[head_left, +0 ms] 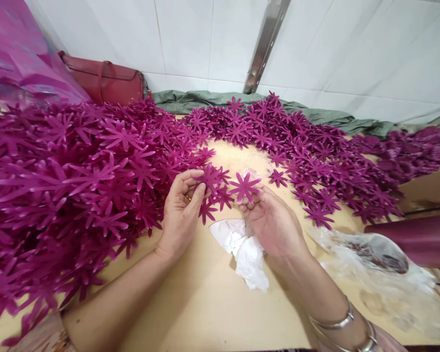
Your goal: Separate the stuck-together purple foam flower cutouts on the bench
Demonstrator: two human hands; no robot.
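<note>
Over the middle of the table, my left hand (183,210) pinches several magenta fabric flower pieces (213,181) between thumb and fingers. My right hand (275,217), palm turned up, has a single magenta flower piece (245,187) resting at its fingertips. The fingers under that piece are partly hidden. A small gap separates the two hands. Left of them rises a large heap of the same flower pieces (113,190). Beyond my right hand lies a looser spread of flower pieces (315,161). Crumpled white tissue (247,256) lies beneath my right hand.
A red handbag (102,78) stands at the back left beside a pink plastic bag (18,49). Green cloth (190,99) runs along the tiled wall. At right are a clear plastic bag (381,283), a dark magenta roll (414,239) and a cardboard box (430,190).
</note>
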